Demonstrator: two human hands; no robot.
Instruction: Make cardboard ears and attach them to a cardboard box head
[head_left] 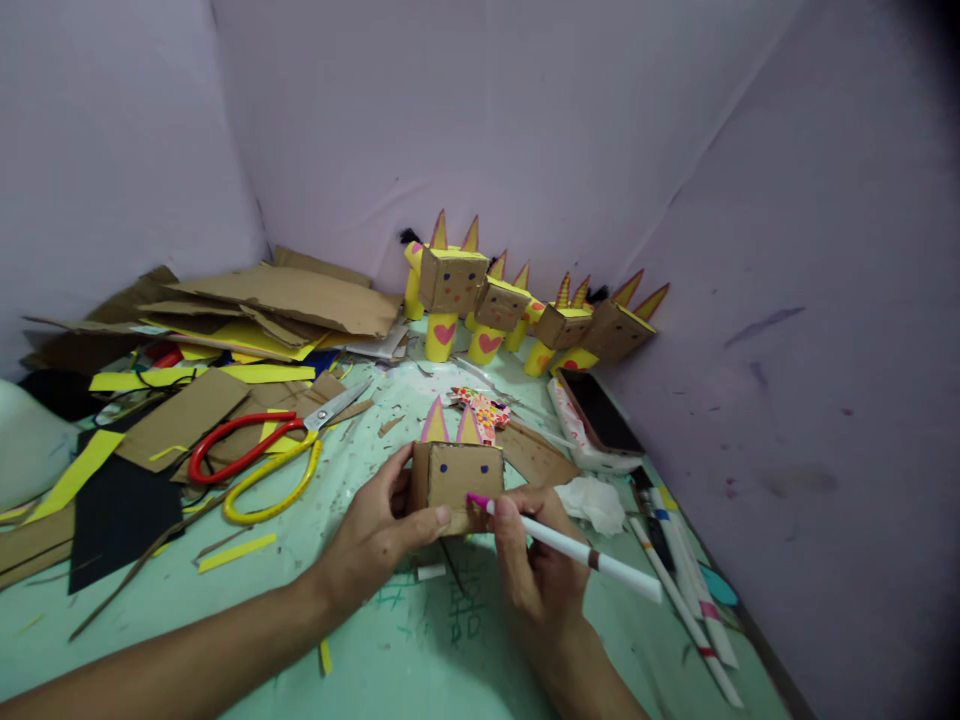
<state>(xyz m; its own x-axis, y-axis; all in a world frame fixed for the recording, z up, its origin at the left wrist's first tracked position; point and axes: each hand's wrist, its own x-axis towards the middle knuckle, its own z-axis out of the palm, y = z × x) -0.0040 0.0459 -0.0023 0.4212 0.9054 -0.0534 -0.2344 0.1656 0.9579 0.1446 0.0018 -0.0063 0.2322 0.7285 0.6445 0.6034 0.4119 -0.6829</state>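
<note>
My left hand [386, 530] grips a small cardboard box head [465, 470] by its left side, thumb pressed along the lower front edge. Two blue dots mark the box's front, and two pointed yellow ears with pink edges [435, 420] stand on its top. Between the fingers of my right hand [544, 555] is a white marker [600, 565] with a magenta tip, which meets the front face low near its middle. Behind the box lies a piece of floral-patterned paper [484, 412]. A crumpled white tissue [592, 503] rests beside my right hand.
Red-and-yellow scissors [274, 455] lie open at left among cardboard and yellow scraps. Stacked cardboard [285, 295] sits behind them. Several finished-looking cardboard animals [454, 285] stand at the back wall. A phone [600, 410] and several markers [679, 590] lie at right.
</note>
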